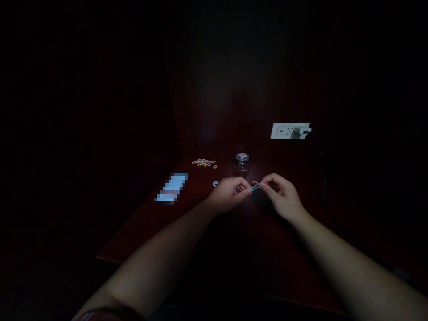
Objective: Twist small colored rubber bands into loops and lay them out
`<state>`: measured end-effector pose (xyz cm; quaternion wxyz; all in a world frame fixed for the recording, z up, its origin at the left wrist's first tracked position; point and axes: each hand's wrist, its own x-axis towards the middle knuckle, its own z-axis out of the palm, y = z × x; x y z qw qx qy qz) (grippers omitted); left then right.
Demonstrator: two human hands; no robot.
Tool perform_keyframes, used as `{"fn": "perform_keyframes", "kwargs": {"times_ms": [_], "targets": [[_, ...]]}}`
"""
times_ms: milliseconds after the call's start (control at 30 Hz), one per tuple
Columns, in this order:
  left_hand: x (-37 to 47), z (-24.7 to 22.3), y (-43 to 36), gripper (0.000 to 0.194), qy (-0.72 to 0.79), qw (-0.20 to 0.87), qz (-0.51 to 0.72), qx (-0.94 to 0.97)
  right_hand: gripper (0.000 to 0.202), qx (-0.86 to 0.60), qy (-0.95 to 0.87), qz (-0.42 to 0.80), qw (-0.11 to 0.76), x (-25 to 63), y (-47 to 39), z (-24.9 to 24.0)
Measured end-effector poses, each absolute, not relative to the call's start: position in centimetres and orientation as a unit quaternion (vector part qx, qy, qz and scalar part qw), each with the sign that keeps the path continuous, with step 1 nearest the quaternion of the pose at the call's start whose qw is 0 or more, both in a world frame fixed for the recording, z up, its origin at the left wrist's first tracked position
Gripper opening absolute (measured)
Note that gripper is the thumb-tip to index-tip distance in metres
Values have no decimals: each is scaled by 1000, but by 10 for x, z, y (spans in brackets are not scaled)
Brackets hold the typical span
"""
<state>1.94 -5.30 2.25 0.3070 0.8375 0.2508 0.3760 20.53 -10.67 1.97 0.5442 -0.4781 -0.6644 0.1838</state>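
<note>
A light blue elastic band [256, 187] is stretched between my two hands above the dark red table. My left hand [230, 191] pinches one end of it, and my right hand [281, 194] pinches the other. Just behind the band lies an orange band [255, 183], partly covered by the fingers. Left of my left hand are blue bands [215, 183], partly hidden by that hand. Farther back, a loose pile of several coloured bands [203, 162] is spread on the table. A small clear jar [241, 164] with a lid stands behind my hands.
A phone [172, 188] with a lit, blurred screen lies at the left of the table [133, 236]. On the back wall is a white socket plate [282, 131] with a plug [302, 131] in it. A dark cable [323, 183] hangs down at the right.
</note>
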Motion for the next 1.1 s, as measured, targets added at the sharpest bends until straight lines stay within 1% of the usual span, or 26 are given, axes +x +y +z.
{"fn": "perform_keyframes", "kwargs": {"times_ms": [100, 233, 300, 367, 433, 600, 767, 900, 967, 1033, 1100], "targets": [[19, 22, -53, 17, 258, 289, 383, 839, 14, -464, -678, 197, 534, 202, -108, 17], [17, 21, -51, 15, 268, 250, 391, 844, 14, -455, -715, 199, 492, 194, -110, 12], [16, 21, -51, 14, 268, 244, 387, 848, 15, -461, -699, 215, 503, 195, -109, 13], [16, 21, -52, 15, 264, 244, 383, 851, 15, -468, -666, 215, 539, 197, -108, 15], [18, 22, -53, 16, 261, 247, 381, 852, 15, -470, -652, 215, 555, 198, -108, 15], [20, 22, -52, 16, 268, 255, 376, 850, 16, -454, -703, 214, 503, 197, -107, 13], [20, 21, -54, 18, 255, 263, 378, 850, 15, -471, -659, 211, 548, 201, -105, 14], [23, 22, -53, 17, 260, 262, 386, 845, 15, -448, -718, 225, 483, 198, -105, 12], [23, 22, -52, 16, 262, 262, 387, 845, 15, -446, -722, 242, 471, 197, -105, 11], [22, 21, -52, 16, 261, 261, 385, 846, 15, -460, -701, 247, 485, 199, -105, 12], [20, 19, -52, 17, 262, 258, 383, 847, 16, -473, -671, 240, 518, 202, -104, 14]]}}
